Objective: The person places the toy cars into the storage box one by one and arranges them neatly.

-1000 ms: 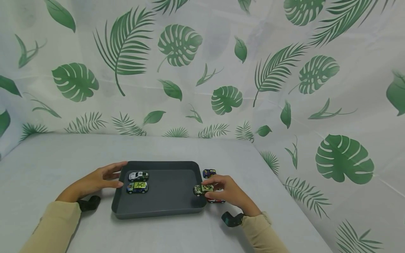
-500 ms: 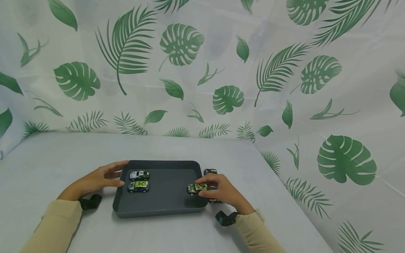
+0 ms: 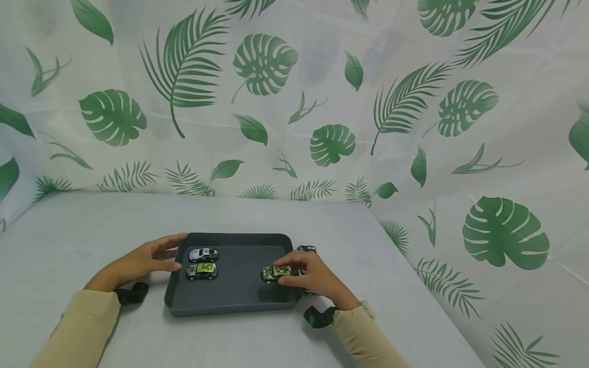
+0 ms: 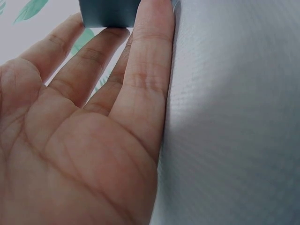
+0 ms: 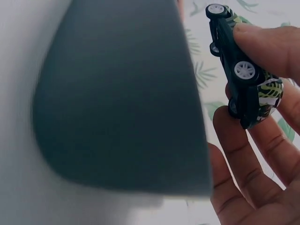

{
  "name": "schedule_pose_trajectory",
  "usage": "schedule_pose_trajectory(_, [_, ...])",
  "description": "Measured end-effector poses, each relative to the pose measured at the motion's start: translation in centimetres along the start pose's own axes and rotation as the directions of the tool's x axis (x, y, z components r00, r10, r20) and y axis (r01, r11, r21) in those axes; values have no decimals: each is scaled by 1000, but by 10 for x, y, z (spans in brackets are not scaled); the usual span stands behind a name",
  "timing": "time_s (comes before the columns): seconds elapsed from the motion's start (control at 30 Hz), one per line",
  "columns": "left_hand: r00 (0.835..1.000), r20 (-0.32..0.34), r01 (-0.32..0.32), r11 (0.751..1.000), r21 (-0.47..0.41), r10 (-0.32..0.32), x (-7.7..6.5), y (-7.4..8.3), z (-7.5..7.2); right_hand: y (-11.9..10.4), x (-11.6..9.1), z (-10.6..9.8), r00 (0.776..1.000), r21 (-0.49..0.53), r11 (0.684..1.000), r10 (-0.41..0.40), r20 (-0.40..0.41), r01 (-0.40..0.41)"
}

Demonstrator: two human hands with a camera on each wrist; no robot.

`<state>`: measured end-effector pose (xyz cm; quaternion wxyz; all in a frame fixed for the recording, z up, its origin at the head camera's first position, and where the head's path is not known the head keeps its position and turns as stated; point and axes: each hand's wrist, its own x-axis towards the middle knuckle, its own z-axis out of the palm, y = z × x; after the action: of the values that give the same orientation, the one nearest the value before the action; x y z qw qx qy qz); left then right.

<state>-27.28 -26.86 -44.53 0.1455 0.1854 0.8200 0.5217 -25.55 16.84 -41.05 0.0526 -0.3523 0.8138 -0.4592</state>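
My right hand (image 3: 313, 276) pinches a camouflage-patterned toy car (image 3: 271, 274) between thumb and fingers, above the right half of a dark grey tray (image 3: 234, 294). The right wrist view shows the car's black underside (image 5: 229, 58) and pale wheels, raised over the tray wall (image 5: 126, 103). At the tray's left side, my left hand (image 3: 138, 264) rests with fingers fairly straight, fingertips touching the tray. In the left wrist view those fingers (image 4: 149, 70) meet a dark corner (image 4: 110, 13) of it. Inside, at the left, a white-and-black toy car (image 3: 203, 254) stands behind a yellow-and-blue one (image 3: 201, 271).
Just outside the tray's right wall is a dark blue toy car (image 3: 306, 249). Another car (image 3: 309, 292), mostly hidden by my right hand, sits nearer. A white cloth (image 3: 221, 340) covers the table; leaf-printed sheets (image 3: 285, 117) rise behind and at the right.
My right hand has carried the camouflage toy car leftward from the tray's right wall to farther over the tray. My left hand has stayed at the tray's left side.
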Motion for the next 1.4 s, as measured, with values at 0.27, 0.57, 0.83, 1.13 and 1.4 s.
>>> schedule_pose_trajectory(0.27, [1000, 3, -17, 1000, -5, 17, 0, 1, 0, -3, 7, 12, 1000, -25, 1000, 6, 7, -6])
schedule_pose_trajectory(0.57, [1000, -2, -28, 1000, 4, 28, 2, 4, 1, -5, 14, 23, 1000, -24, 1000, 1, 27, 0])
schedule_pose_trajectory(0.83, [1000, -5, -13, 1000, 10, 14, 1, 4, 1, -7, 19, 34, 999, -29, 999, 26, 20, -25])
schedule_pose_trajectory(1.13, [1000, -10, -5, 1000, 16, 5, 0, 2, 0, -9, 25, 48, 998, -19, 998, 59, 4, -59])
schedule_pose_trajectory(1.4, [1000, -13, -4, 1000, 16, 4, 0, 0, 0, -12, 31, 60, 996, -13, 996, 85, -19, -85])
